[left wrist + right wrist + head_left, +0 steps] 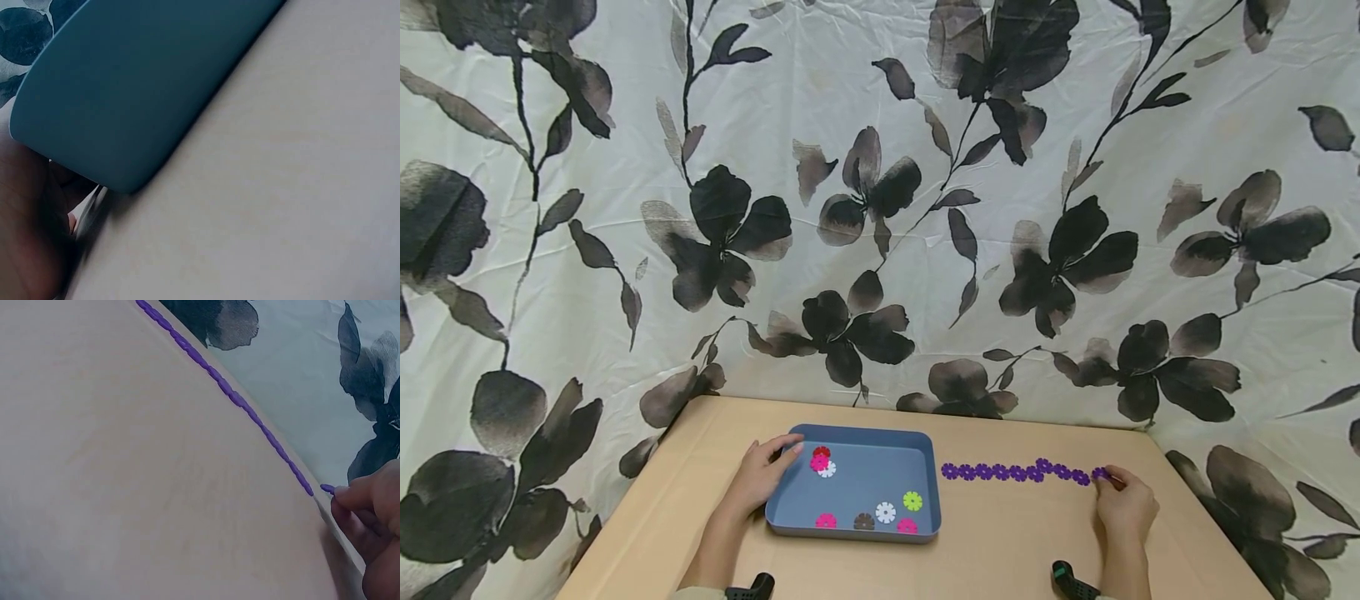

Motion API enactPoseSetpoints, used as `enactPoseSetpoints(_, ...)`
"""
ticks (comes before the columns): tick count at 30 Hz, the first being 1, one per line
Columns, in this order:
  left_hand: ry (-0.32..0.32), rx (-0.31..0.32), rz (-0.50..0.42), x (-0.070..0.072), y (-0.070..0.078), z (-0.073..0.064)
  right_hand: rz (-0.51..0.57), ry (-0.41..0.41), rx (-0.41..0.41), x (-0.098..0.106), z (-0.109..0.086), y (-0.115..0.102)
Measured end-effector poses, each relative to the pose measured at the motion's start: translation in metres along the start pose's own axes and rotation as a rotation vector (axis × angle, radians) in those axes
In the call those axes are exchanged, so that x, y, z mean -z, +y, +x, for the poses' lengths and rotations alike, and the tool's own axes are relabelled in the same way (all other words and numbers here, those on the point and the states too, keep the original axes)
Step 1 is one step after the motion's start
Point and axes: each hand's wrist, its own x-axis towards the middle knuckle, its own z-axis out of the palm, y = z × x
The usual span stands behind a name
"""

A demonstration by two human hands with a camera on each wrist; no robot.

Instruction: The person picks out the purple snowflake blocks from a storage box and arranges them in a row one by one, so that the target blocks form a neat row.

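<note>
My right hand (1127,502) pinches a purple flower-shaped disc (327,488) between thumb and fingertip. A small gap parts this disc from the right end of a chain of purple discs (1001,472) lying on the table. In the right wrist view the chain appears edge-on as a thin purple line. My left hand (757,477) rests at the far left corner of a blue-grey tray (865,446), fingers over its rim. The left wrist view shows this hand beside the tray's end wall (125,100), its fingers partly hidden.
Inside the tray, red (822,451), pink (817,462) and white (828,470) discs overlap at upper left. A lime disc (912,501), a brown disc (864,522) and several others lie nearer its front. A floral cloth (865,267) hangs behind the table (1000,550).
</note>
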Motion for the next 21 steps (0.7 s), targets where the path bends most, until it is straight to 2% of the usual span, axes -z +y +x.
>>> enactPoseSetpoints(7, -0.003, 0.004, -0.005, -0.0003, -0.0009, 0.001, -0.028, -0.015, -0.002, -0.002, 0.0003, 0.0015)
enactPoseSetpoints(21, 0.001, 0.002, -0.004, -0.0008, 0.0007, -0.0002, -0.084, -0.01, 0.053, -0.0041, -0.0014, 0.0064)
